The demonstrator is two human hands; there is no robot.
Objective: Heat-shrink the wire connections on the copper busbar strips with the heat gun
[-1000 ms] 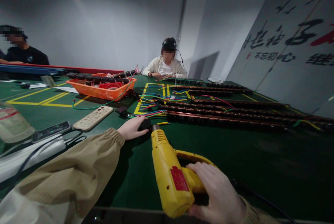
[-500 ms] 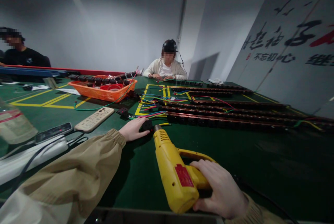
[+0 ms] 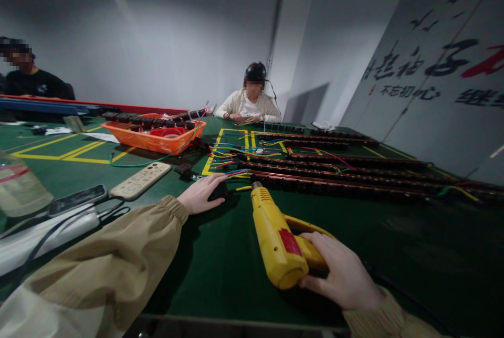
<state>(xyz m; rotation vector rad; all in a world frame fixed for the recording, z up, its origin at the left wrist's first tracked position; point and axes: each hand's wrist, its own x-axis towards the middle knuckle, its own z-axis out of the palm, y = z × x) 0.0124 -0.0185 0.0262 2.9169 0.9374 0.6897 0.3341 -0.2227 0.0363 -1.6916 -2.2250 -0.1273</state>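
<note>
My right hand [image 3: 342,268] is closed round the handle of a yellow heat gun [image 3: 275,243] with a red patch on its side. Its metal nozzle points away from me, close to the near end of a long dark strip [image 3: 315,185] with copper-coloured edges. My left hand [image 3: 202,194] grips a small black block [image 3: 219,190] on the table, fingers over it and thumb along its near side. Coloured wires [image 3: 236,173] run between the block and the strip, and a yellow wire [image 3: 241,189] sticks out to the right of the block.
More dark strips lie across the green table [image 3: 220,270]. An orange basket [image 3: 157,141] holds black parts and red items. On the left are a beige phone [image 3: 140,180], a dark phone [image 3: 79,199], a white power strip [image 3: 51,238] and a clear container [image 3: 23,186]. One person [image 3: 249,102] sits opposite, another at far left.
The heat gun has moved right and slightly away from me, its nozzle now beside the strip's end rather than the black block. My left hand has stayed on the block, with a slight shift left.
</note>
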